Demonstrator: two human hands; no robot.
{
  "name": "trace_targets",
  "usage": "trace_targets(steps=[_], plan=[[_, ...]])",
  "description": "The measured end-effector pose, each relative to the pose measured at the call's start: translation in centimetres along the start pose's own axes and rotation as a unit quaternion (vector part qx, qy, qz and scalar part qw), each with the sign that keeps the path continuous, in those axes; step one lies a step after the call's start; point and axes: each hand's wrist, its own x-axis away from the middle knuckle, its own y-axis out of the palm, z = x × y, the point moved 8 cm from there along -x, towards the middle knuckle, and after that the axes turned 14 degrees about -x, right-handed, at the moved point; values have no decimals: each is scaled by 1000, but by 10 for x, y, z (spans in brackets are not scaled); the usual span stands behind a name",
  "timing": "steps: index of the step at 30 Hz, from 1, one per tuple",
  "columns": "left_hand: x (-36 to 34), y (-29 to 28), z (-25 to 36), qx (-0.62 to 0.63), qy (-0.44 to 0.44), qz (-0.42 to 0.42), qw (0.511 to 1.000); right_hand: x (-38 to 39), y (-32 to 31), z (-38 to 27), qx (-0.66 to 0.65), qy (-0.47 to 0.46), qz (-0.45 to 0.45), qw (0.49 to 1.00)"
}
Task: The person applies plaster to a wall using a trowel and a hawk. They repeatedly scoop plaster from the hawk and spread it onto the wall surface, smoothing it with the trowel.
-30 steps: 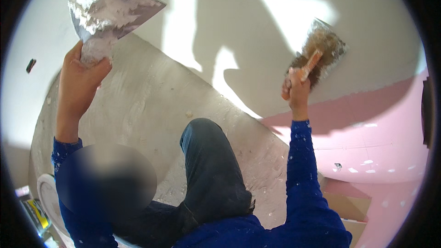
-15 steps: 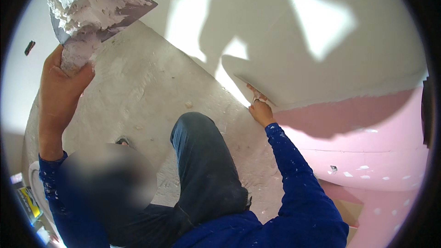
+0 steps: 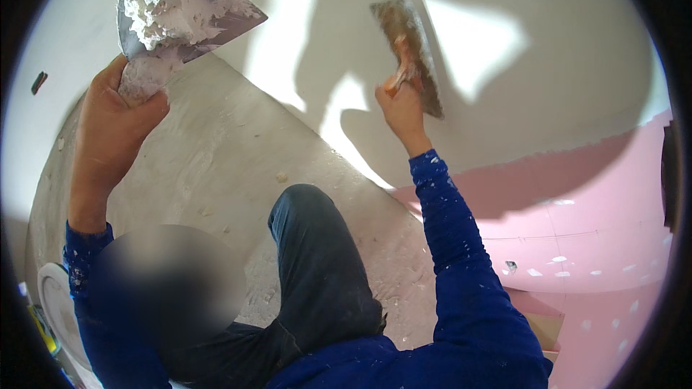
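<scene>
The scraper [image 3: 223,18] is grey, smeared with white paste [image 3: 155,0]. The trowel [image 3: 417,43] is brown-grey with an orange handle [image 3: 405,56]. Blue sleeves [image 3: 450,209] are speckled white; the trousers [image 3: 317,259] are dark blue-grey. The wall [image 3: 562,86] is off-white and pink, the pink dotted white; the floor [image 3: 216,151] is grey-beige.

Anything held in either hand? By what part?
Left hand: wide putty knife, gripped by its pale, smeared handle. Right hand: flat trowel, by its orange handle.

Bright sunlight patches [image 3: 472,47] cross a smooth off-white wall [image 3: 577,94], bordered by pink wall panelling [image 3: 613,245] and dusty grey floor [image 3: 209,130].
</scene>
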Motion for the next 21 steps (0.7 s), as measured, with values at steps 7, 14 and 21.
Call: trace_targets(steps=[7,14,21], plan=[[-6,7,-1,-66,5,-2,998,-22,-75,-33,-228,142,67,961],[-2,-5,-13,-127,40,19,991,36,-104,-47,-343,151,37,926],[-14,-6,-5,-82,6,-11,997,110,121,-91,-579,268,-38,769]])
